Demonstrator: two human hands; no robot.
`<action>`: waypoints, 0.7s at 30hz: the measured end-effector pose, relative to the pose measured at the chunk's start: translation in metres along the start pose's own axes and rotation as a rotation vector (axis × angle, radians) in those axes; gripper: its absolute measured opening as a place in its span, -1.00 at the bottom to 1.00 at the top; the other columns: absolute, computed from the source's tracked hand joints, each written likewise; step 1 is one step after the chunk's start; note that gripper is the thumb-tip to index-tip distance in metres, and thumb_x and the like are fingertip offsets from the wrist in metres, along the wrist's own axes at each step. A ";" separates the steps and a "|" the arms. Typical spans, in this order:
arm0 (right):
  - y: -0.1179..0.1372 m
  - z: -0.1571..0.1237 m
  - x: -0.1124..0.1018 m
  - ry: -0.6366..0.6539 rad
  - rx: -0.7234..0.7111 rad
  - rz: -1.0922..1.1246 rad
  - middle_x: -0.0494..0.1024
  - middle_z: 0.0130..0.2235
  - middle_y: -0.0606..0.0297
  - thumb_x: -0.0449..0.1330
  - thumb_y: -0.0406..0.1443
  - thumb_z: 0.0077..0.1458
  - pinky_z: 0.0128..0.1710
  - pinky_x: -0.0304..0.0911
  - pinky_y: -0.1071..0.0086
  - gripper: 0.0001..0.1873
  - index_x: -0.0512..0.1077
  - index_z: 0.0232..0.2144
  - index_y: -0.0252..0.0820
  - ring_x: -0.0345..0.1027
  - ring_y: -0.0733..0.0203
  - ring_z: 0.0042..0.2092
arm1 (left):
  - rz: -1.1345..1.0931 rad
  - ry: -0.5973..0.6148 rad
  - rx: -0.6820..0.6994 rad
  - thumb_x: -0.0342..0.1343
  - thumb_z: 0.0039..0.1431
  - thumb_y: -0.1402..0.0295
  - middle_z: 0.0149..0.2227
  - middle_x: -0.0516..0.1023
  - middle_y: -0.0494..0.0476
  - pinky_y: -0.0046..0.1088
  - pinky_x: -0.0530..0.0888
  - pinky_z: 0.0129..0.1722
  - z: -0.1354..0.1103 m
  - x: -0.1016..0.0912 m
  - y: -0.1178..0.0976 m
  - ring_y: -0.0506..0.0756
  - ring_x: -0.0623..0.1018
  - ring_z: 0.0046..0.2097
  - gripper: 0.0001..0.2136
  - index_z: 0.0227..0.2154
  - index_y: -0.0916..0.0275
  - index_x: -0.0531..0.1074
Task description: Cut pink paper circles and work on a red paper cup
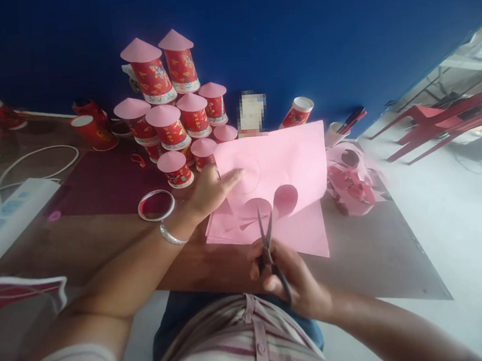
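My left hand grips the left edge of a pink paper sheet, thumb on top beside a faintly drawn circle. Cut-outs open along the sheet's lower edge, with a curled flap between them. My right hand has its fingers in the handles of a pair of scissors. The blades are spread and point up at the lower edge of the sheet; whether they touch it I cannot tell. More pink sheets lie flat on the table underneath.
Red patterned paper cups with pink cone tops stand stacked at the back left. A tape ring lies beside my left wrist. Pink paper scraps are heaped at the right. A white power strip is at the left, a red stool beyond the table.
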State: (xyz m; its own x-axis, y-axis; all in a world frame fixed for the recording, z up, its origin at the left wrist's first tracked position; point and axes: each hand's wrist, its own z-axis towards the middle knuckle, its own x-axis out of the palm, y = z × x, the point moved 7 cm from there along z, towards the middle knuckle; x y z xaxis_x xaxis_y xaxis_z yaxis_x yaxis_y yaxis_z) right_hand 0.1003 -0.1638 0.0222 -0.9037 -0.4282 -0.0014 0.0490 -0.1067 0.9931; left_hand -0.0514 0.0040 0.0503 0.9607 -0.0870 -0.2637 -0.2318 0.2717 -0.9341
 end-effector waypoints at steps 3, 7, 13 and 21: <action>-0.014 -0.004 0.009 -0.070 0.073 0.026 0.53 -0.30 0.27 0.21 0.17 0.31 -0.30 0.38 0.32 -0.50 0.39 -0.06 -0.10 0.41 0.19 -0.31 | -0.055 -0.027 -0.021 0.31 0.17 0.08 -0.36 0.54 0.14 -0.18 0.63 -0.07 -0.003 0.001 -0.005 0.25 0.60 -0.14 -0.70 -0.36 0.23 0.49; -0.024 -0.004 0.012 -0.194 0.100 0.029 0.53 -0.31 0.27 0.17 0.19 0.33 -0.24 0.36 0.32 -0.48 0.40 -0.06 -0.11 0.42 0.17 -0.27 | -0.083 -0.003 -0.001 0.30 0.19 0.07 -0.30 0.59 0.17 -0.13 0.63 0.03 -0.009 0.005 -0.016 0.29 0.63 -0.06 -0.70 -0.33 0.24 0.51; -0.025 0.012 0.010 -0.385 0.021 0.036 0.60 -0.30 0.26 0.14 0.17 0.36 -0.15 0.37 0.27 -0.50 0.39 -0.04 -0.11 0.48 0.15 -0.25 | -0.162 0.044 0.004 0.29 0.20 0.14 -0.21 0.68 0.21 -0.18 0.63 0.05 -0.013 0.014 -0.022 0.27 0.67 -0.05 -0.70 -0.21 0.31 0.55; -0.031 0.023 0.011 -0.456 0.014 0.019 0.60 -0.34 0.27 0.13 0.15 0.37 -0.23 0.39 0.27 -0.53 0.41 -0.10 -0.11 0.49 0.15 -0.31 | -0.179 0.139 -0.024 0.24 0.21 0.18 -0.10 0.72 0.23 -0.22 0.61 0.10 -0.019 0.027 -0.019 0.25 0.67 0.02 -0.71 -0.15 0.30 0.56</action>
State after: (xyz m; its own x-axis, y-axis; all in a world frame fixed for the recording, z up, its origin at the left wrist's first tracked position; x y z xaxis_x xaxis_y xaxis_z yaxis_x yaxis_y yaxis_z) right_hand 0.0790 -0.1449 -0.0064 -0.9978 0.0094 0.0654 0.0643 -0.0890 0.9940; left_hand -0.0241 -0.0212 0.0560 0.9569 -0.2633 -0.1223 -0.0647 0.2172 -0.9740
